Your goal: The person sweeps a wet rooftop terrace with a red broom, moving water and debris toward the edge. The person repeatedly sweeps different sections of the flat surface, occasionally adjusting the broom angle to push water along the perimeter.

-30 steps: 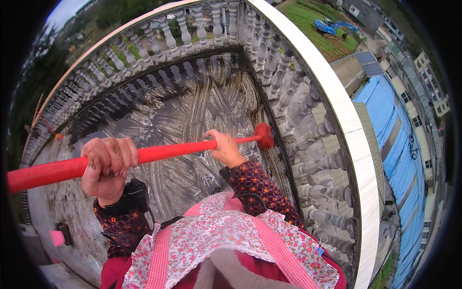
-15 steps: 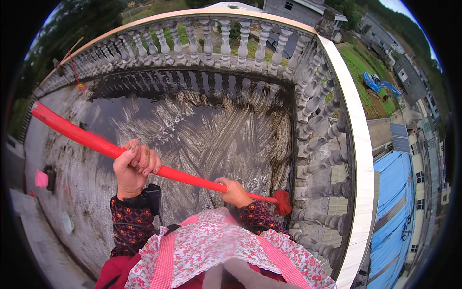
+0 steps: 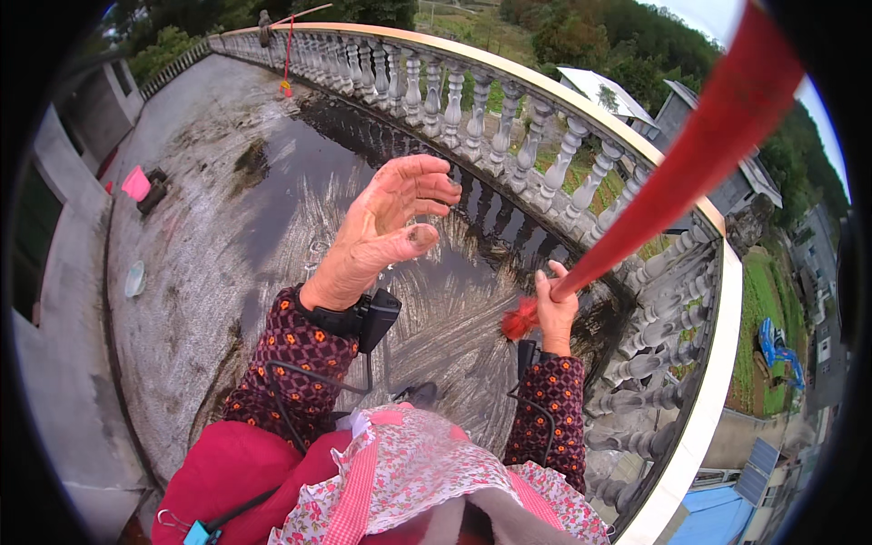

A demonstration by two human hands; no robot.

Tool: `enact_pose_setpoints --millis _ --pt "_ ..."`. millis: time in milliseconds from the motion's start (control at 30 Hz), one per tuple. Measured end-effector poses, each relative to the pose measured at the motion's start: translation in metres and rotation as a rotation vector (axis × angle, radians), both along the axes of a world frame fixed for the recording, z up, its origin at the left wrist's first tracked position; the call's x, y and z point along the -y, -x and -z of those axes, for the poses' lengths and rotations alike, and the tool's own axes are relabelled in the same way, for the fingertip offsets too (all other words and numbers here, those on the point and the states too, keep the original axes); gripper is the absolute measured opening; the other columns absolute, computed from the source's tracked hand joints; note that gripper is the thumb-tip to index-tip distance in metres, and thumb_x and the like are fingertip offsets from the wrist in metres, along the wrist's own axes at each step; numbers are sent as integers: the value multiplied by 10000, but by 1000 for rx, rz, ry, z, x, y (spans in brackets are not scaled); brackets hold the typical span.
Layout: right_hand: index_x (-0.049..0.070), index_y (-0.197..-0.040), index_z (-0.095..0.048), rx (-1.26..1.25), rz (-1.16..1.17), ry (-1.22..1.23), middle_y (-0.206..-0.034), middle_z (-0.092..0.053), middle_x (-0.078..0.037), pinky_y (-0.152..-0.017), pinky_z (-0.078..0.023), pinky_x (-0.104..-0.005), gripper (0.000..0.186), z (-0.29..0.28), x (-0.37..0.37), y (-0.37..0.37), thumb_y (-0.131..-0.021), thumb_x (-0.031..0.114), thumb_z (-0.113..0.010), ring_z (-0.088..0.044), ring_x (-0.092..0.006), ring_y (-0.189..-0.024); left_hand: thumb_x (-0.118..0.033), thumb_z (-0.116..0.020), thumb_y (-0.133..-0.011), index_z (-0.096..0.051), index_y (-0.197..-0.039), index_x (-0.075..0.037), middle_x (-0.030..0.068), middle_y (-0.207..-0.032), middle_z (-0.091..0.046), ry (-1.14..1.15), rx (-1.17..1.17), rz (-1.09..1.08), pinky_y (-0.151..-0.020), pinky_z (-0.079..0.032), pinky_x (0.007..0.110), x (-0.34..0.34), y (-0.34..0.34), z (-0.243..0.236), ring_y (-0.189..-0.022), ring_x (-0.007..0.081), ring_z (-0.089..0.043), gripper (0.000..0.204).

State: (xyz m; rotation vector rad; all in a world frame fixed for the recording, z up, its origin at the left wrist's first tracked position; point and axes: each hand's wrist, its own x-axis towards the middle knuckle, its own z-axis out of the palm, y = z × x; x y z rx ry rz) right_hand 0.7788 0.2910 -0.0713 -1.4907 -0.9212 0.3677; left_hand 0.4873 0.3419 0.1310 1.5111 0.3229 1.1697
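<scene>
My right hand (image 3: pixel 556 313) is wrapped round the red handle of a broom (image 3: pixel 677 154). The handle rises from that hand toward the upper right, its near end large and blurred. Red bristles (image 3: pixel 520 319) show just left of the hand, low over the wet floor. My left hand (image 3: pixel 386 222) is raised in front of me, off the handle, fingers apart and slightly curled, with nothing in it. Dark smudges mark its fingertips. Under both hands lies the concrete floor (image 3: pixel 409 318), covered with dark water and pale sweeping streaks.
A stone balustrade (image 3: pixel 511 136) runs along the far side and turns down the right. Another red-handled broom (image 3: pixel 288 73) leans against it. At left are a pink container (image 3: pixel 136 184), a dark object (image 3: pixel 153 194) and a pale basin (image 3: pixel 134 279) near a wall.
My left hand has let go of the broom handle and opened. The handle has swung from the left over to the upper right, still in my right hand. My view has turned leftward.
</scene>
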Motion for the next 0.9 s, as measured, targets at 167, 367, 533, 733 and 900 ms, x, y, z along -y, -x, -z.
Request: enact_pose_setpoints --millis 167,367,533,733,900 --pt "15 -1314 -523 -183 28 -484 -773 -456 21 -646 -449 -266 333 -98 76 -114 -1003 119 -584 -451 -85 -657 -292 -796 -852 -548 -1313 -62 51 -1169 -615 178 -388 275 -979 -450 320 -43 -59 90 -1122 142 -564 571" --pt "12 -1251 -526 -129 447 -632 -746 -390 13 -613 -394 -265 291 -160 135 -173 -1055 228 -531 -394 -89 -664 -337 -822 -791 -445 -1410 -49 144 -1325 -518 -252 -559 541 -1077 -383 444 -75 -234 200 -1269 291 -479 780" --pt "5 -1119 -536 -122 173 -722 -739 -336 16 -546 -330 -234 233 -206 186 -206 -1057 230 -538 -328 -78 -605 -410 -813 -709 -287 -1505 -66 223 -1423 -404 -612 -626 798 -1133 -283 521 -37 -380 247 -1368 419 -338 1014" --pt "71 -863 -432 -14 278 -583 -680 -301 12 -462 -331 -220 281 -238 237 -260 -1072 252 -485 -299 -72 -528 -272 -753 -725 -602 -728 -82 133 -695 -653 -399 -579 743 -607 -484 478 30 -506 277 -706 374 -654 243" --pt "102 -1255 -525 256 563 -453 -704 -339 28 -580 -386 -293 396 -301 313 -318 -1043 433 -478 -375 -142 -625 -273 -719 -737 -599 -660 -80 141 -627 -611 -375 -425 885 -578 -465 490 110 -603 278 -640 397 -620 240"
